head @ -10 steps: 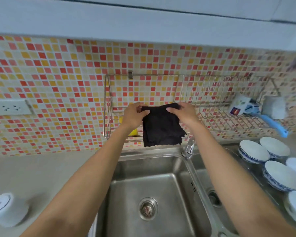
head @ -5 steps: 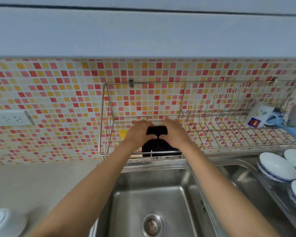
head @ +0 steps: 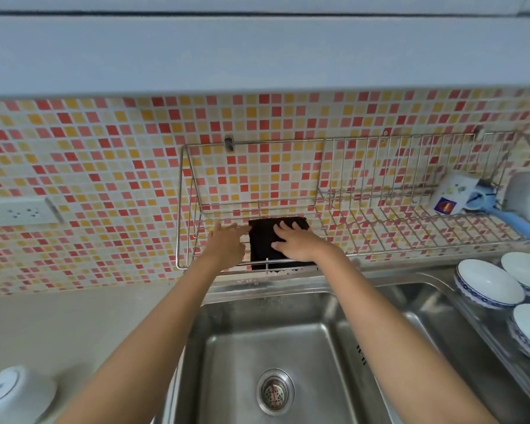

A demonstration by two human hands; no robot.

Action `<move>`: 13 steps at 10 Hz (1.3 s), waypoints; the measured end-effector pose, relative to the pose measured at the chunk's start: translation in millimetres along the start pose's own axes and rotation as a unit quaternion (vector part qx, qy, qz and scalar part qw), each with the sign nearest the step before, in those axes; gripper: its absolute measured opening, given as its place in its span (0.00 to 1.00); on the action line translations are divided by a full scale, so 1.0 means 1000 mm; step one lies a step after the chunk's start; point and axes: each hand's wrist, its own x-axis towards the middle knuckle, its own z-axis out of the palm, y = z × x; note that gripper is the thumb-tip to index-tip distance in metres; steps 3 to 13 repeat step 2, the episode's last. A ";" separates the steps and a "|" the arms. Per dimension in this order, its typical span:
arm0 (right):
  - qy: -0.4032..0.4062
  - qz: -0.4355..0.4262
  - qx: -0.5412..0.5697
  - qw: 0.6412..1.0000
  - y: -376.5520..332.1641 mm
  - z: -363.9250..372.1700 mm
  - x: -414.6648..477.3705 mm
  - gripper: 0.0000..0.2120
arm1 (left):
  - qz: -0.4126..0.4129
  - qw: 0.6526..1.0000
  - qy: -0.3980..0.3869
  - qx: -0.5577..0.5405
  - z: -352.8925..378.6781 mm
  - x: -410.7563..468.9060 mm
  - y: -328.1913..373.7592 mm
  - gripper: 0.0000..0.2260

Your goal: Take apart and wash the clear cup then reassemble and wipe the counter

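Note:
A black cloth (head: 262,240) lies flat on the wire rack (head: 349,209) mounted on the tiled wall above the sink. My right hand (head: 300,243) rests palm down on the cloth with fingers spread. My left hand (head: 227,243) is beside the cloth's left edge, fingers stretched toward it and touching its corner. Neither hand grips anything. The clear cup is not in view.
A steel double sink (head: 273,362) lies below the rack. White bowls with blue rims (head: 487,283) sit on the right. A blue-handled brush (head: 508,221) and a small carton (head: 453,194) rest on the rack's right end. A white round object (head: 16,393) stands on the left counter (head: 58,325).
The cloth, held up by both hands a second ago, has been lowered onto the rack and laid flat. Both hands have let go of its corners and now press it flat.

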 end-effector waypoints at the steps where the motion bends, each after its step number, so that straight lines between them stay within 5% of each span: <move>1: 0.018 0.009 0.008 1.000 -0.003 0.000 -0.005 0.28 | 0.021 0.997 0.046 -0.060 -0.012 -0.019 0.009 0.26; 2: 0.168 0.004 0.031 0.985 -0.007 0.005 -0.018 0.26 | 0.019 0.993 0.114 -0.010 -0.019 -0.049 0.020 0.22; 13: 0.168 0.004 0.031 0.985 -0.007 0.005 -0.018 0.26 | 0.019 0.993 0.114 -0.010 -0.019 -0.049 0.020 0.22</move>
